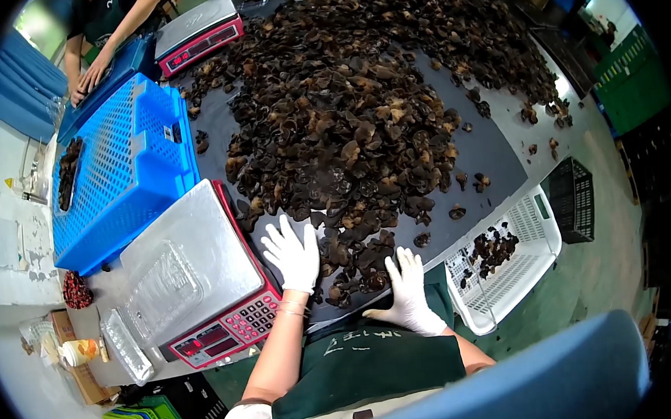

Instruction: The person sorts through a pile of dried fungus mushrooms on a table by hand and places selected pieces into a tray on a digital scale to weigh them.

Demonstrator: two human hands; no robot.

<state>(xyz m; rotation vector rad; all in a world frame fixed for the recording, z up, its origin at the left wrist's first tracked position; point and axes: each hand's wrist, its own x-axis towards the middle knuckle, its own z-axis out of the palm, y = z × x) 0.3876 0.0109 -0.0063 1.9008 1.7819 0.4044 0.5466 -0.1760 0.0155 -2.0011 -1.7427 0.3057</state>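
A large heap of dark brown wood ear mushrooms [345, 131] covers the table, with a small cluster at the near edge between my hands. My left hand [294, 257], in a white glove, lies with spread fingers at the left side of that cluster, beside the scale. At its right, my gloved right hand [412, 297] has thumb and fingers apart and holds nothing. Whether the fingertips touch the mushrooms, I cannot tell. On the metal plate of the red scale [191, 258] sits a clear plastic tray [168, 279].
An upturned-looking blue crate [123, 170] stands behind the scale. Another scale [199, 36] is farther back, near a co-worker's hands [89, 77]. Below the table's right edge is a white basket [543, 234] holding some mushrooms, next to a black crate [572, 197].
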